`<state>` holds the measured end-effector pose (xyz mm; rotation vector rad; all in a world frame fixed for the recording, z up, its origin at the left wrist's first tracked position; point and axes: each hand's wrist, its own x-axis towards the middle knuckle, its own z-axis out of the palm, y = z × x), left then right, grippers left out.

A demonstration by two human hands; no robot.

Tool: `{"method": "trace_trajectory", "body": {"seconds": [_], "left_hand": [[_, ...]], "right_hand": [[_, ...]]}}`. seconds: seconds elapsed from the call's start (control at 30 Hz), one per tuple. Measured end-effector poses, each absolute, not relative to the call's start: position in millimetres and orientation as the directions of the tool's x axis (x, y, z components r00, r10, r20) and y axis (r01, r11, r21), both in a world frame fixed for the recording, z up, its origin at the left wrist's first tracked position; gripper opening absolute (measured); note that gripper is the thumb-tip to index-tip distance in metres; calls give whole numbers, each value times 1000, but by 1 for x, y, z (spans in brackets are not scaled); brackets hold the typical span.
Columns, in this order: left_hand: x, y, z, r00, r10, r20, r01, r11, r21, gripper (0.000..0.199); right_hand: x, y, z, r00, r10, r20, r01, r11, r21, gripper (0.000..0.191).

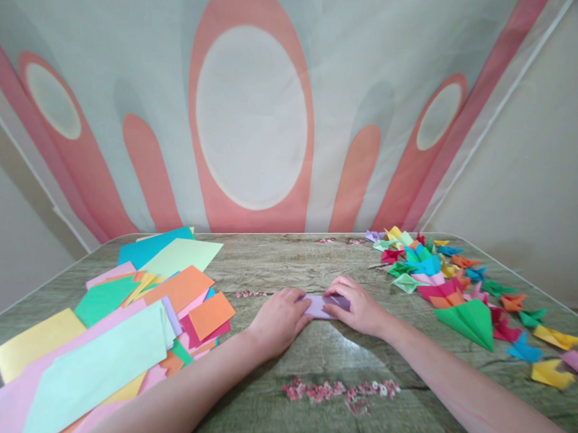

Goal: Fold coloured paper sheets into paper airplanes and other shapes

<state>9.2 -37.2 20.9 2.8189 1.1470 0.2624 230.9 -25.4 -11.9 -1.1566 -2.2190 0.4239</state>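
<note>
A small piece of folded lilac paper lies on the table between my two hands. My left hand has its fingers closed on the paper's left end. At the other end, my right hand pinches it, thumb near the front edge and fingers over the far side. The middle of the paper shows; both ends are partly hidden under my fingers.
On the left lies a spread of coloured paper sheets. Many folded paper pieces are heaped on the right, among them a large green folded one. The wood-patterned table ends at a printed backdrop.
</note>
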Motion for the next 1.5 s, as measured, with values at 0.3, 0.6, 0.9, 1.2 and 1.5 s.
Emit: {"method": "trace_trajectory", "body": {"seconds": [0.3,0.6,0.9,1.2,1.5], "left_hand": [[3,-27,22,725,672,152,642,-739,203,33],[3,-28,24,725,672,151,654,-741,154,33],[11,-38,14,763,633,129,627,-774,93,28],[11,-38,13,768,628,126,619,-778,104,28],[6,-27,12,727,673,135,673,-737,54,29]], "right_hand": [[230,-27,-10,-446,822,354,636,569,-521,19],[230,-26,-11,-440,824,357,636,567,-524,17],[231,-25,-12,-451,813,368,634,582,-509,18],[229,-28,-6,-510,770,384,664,636,-393,15],[222,-32,6,-670,674,312,664,732,-153,26]]}}
